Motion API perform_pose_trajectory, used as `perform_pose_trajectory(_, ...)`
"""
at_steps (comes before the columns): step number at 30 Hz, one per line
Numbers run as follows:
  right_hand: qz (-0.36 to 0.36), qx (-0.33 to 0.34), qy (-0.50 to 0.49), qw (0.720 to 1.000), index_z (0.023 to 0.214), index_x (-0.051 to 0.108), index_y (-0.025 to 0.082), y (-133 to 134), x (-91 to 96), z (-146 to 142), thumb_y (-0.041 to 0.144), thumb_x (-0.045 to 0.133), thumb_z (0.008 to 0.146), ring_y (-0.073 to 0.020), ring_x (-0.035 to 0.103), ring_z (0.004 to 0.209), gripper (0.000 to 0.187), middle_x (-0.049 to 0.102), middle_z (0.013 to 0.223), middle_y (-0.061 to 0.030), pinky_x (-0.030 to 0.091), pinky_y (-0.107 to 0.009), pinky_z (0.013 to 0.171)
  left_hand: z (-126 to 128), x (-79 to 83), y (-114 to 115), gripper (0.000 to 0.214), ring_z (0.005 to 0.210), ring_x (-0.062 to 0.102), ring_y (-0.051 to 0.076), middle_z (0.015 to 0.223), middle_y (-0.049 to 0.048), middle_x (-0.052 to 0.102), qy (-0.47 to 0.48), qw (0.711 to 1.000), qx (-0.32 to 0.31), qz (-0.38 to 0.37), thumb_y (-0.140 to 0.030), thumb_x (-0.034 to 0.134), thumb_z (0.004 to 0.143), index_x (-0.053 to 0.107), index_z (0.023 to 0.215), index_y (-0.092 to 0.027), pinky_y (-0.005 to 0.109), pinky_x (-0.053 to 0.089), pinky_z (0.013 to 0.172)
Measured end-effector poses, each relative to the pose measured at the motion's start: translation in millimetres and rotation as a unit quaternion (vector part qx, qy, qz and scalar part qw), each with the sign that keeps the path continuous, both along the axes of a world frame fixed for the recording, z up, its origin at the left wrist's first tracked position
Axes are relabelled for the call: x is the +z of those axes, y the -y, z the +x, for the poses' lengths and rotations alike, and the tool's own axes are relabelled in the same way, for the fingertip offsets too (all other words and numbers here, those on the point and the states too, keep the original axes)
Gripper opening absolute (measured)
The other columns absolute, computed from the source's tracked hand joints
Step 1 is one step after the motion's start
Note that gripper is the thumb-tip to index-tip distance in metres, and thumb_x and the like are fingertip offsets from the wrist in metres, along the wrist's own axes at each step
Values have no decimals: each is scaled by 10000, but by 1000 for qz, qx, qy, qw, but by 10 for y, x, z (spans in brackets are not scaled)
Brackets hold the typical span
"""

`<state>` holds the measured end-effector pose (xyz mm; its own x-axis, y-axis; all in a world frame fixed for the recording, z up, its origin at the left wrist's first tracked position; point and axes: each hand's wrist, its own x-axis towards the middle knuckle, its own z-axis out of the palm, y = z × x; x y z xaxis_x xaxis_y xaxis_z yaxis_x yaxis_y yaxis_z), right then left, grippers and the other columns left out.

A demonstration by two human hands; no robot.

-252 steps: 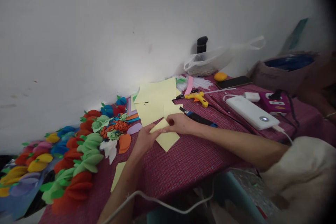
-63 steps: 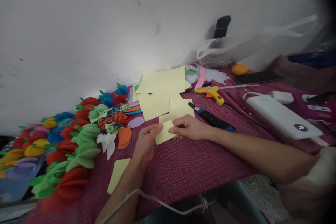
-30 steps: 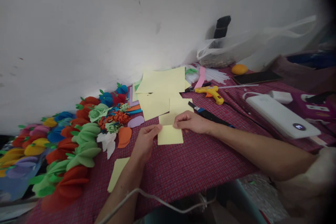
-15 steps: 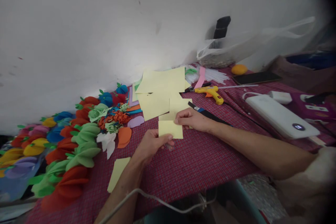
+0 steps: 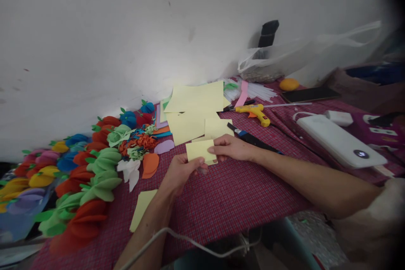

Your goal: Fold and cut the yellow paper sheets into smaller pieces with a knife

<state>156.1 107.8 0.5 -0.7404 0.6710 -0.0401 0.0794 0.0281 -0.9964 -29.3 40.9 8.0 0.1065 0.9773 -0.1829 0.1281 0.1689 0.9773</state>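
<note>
Between my two hands is a small rectangular piece of pale yellow paper, raised a little over the checked tablecloth. My left hand pinches its lower left part, thumb on top and fingers underneath. At the right edge my right hand grips the same piece with thumb and fingertips. Just behind it lies another small yellow piece, in front of larger yellow sheets. A black cutter lies behind my right hand. One more yellow piece rests by my left forearm, which partly covers it.
Colourful felt-like flowers crowd the left side, beside orange cut-outs and crumpled scraps. A yellow glue gun, a white power bank and a phone lie to the right. A white cable crosses the front.
The yellow paper has shifted slightly left and up and is now tilted. My right hand has slid its fingers along the paper's right edge; my left hand keeps its pinch.
</note>
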Motion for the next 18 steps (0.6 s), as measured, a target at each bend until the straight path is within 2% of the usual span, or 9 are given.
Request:
perform_pose_trajectory(4,1,1,-2,1000,623,586,130,-5,-7,4,466,506,791,-69,470,464,384,568,534,1,363,-210,487,16,28,-5,205,512,547,119,600,69,666,22,999,32,-12,-318,673,666,681,636,-115,213,336,486)
perform_pose_trajectory(9,41,9,23,999,641,578,138,-16,-39,1,455,557,759,-59,454,465,339,566,546,18,352,-195,483,20,38,-10,226,525,569,133,615,72,669,35,998,45,-15,-335,705,627,669,624,-111,215,337,482)
perform_pose_trajectory(15,92,6,63,994,658,590,142,-8,-66,-8,423,573,745,-67,466,474,295,570,553,17,345,-192,473,-4,-23,-19,298,663,603,164,763,85,693,49,998,41,6,-315,703,651,688,865,-108,232,405,560)
perform_pose_trajectory(18,122,13,77,989,673,597,135,28,-66,-16,400,550,763,-72,469,476,284,561,547,16,340,-191,466,11,-31,-16,317,689,606,164,797,71,695,88,995,53,-2,-316,708,652,684,901,-122,246,427,612)
